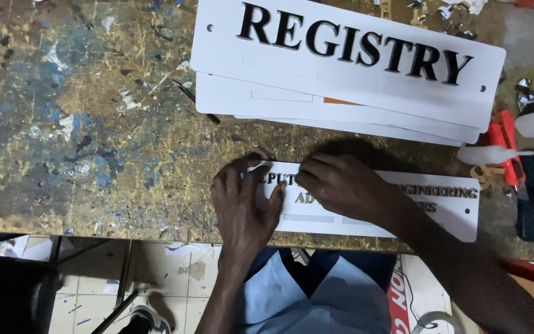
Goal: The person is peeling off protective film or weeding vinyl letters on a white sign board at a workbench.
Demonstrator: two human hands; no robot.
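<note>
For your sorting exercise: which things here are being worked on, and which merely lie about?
In hand:
left hand
right hand
small white sign with raised lettering

Lying about:
stack of larger white signs
red cutter
white nozzle bottle
paint-stained workbench

place: sign-making workshop | bench [94,124]: worn wood, paint-splattered, scratched | stock: stack of white sign plates [341,93] with raised black letters | tools: red cutter [505,145], glue nozzles [495,154] | debris: offcuts [529,93], tiled floor [174,291] below

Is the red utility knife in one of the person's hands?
No, the red utility knife lies on the workbench at the side, while both hands rest on the small white sign.
</note>
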